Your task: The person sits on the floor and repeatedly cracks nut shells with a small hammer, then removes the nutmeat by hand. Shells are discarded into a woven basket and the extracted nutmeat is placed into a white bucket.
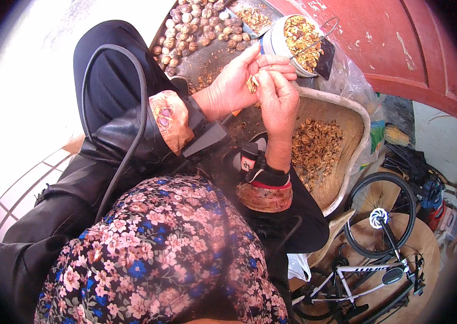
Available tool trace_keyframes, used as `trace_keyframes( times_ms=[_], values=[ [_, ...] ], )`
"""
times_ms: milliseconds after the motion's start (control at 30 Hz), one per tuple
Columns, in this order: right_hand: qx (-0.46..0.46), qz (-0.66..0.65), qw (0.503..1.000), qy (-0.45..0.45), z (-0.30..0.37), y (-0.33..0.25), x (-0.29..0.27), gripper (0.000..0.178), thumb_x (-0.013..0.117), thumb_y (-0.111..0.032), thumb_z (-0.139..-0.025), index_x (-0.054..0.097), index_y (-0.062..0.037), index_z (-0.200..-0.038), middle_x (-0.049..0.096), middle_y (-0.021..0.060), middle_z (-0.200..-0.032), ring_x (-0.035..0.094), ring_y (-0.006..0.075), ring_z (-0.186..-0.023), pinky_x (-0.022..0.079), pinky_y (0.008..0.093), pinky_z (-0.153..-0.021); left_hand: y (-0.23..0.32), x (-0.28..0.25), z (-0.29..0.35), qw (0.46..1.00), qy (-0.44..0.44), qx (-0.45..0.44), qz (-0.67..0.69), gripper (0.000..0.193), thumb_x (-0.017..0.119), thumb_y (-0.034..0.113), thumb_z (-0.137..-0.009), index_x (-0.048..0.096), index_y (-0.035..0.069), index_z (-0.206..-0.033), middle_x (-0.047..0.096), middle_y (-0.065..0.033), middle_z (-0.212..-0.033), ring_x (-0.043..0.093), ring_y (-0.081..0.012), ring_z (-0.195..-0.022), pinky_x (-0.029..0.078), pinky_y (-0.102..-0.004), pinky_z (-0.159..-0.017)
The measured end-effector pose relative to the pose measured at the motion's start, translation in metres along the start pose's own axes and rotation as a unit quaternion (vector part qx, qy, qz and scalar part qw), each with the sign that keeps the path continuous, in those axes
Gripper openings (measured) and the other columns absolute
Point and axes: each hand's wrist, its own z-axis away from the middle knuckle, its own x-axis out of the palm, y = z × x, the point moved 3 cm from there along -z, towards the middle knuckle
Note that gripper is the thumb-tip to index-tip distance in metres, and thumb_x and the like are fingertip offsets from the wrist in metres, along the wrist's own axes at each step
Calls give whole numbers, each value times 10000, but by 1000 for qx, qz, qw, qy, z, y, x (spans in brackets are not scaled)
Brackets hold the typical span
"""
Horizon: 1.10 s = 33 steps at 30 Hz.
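My left hand (232, 82) is turned palm up above the trays, its fingers stretched to the right. A pale walnut kernel piece (252, 84) rests in it, at the base of the fingers. My right hand (279, 102) comes up from below, thumb and fingers pinched together against that piece and the left fingers. What lies right between the right fingertips is partly hidden. Just beyond the hands stands a white bucket (273, 44) of walnut kernels (302, 39). Under and beside my right wrist is a wide, pale-rimmed basket (367, 127) holding broken walnut shells (317, 146).
Whole walnuts (193, 24) are heaped on a dark tray at the far side, beside a small pan with kernel bits (254, 19). Clear plastic bags (355, 89) lie along the red door (401, 43). A bicycle (371, 264) is at the lower right.
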Motion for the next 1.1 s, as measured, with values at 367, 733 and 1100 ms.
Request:
trace_keyframes(
  times_ms=[367,733,1100],
  values=[
    [11,-70,997,-31,3,-1,0,107,613,-84,-788,601,11,-835,616,46,-729,552,103,-610,446,246,-566,3,5,2,999,-31,6,9,658,269,473,-926,362,-95,-1245,437,-252,-1254,410,-327,-1195,295,-410,-1028],
    [81,-460,878,-103,8,-9,-8,217,402,-227,-926,519,-45,-909,497,58,-738,407,81,-479,313,180,-383,12,16,5,996,-58,21,63,707,200,511,-923,384,-111,-1203,453,-278,-1210,433,-350,-1166,338,-422,-1007],
    [-39,50,998,-11,16,-10,11,88,630,-20,-787,564,-16,-845,603,7,-700,509,24,-588,398,165,-535,19,18,10,996,-9,58,-65,690,266,529,-908,353,-48,-1277,406,-215,-1299,372,-320,-1232,307,-391,-1020]
  ],
)
